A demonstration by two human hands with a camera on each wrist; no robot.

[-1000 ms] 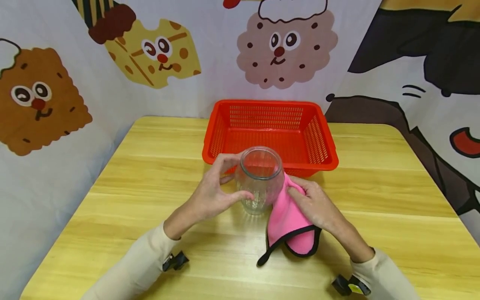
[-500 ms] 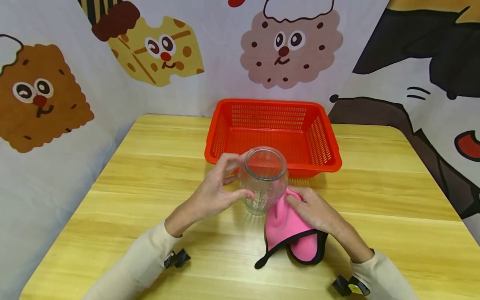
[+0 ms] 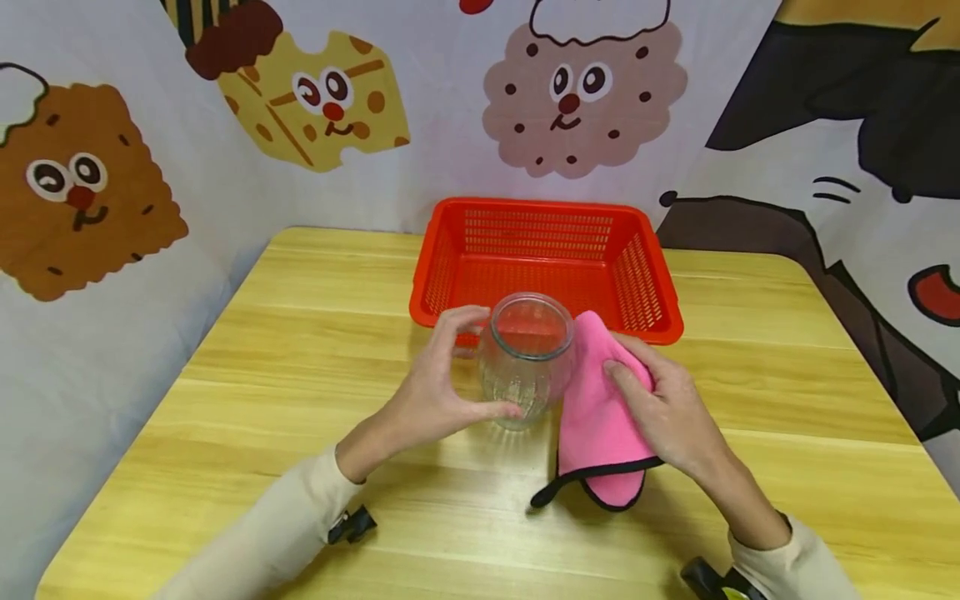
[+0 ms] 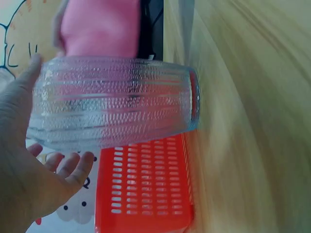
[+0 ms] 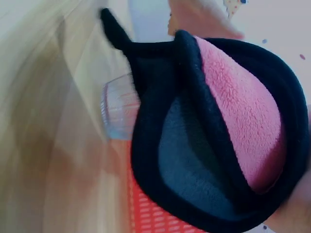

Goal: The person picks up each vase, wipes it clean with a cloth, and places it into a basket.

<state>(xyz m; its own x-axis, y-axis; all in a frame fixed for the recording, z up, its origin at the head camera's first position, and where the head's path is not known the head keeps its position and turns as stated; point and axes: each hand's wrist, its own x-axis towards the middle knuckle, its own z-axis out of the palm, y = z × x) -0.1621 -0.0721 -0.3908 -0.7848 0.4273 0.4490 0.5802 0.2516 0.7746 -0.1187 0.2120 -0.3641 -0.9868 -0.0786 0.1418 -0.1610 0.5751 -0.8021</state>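
A ribbed clear glass jar (image 3: 525, 375) stands upright on the table in front of the basket, mouth upward. My left hand (image 3: 431, 387) is spread loosely about its left side. Its thumb overlaps the lower front of the jar, and in the left wrist view the other fingers (image 4: 80, 170) extend just beside the glass wall. My right hand (image 3: 671, 404) grips a folded pink cloth (image 3: 600, 417) with black edging and a hanging loop, thumb on top. The cloth's upper end is right beside the jar's right wall. In the right wrist view the cloth (image 5: 243, 111) hides most of the jar.
A red plastic basket (image 3: 667, 321) with slotted walls sits behind the jar, toward the back of the wooden table (image 3: 262, 358). Behind the table hangs a white cloth backdrop (image 3: 442, 108) printed with cartoon biscuits and cheese.
My right hand has lifted the cloth up along the jar and shifted right. My left thumb has slid lower and right, and the left fingers have loosened from the glass. The jar stays nearly in place.
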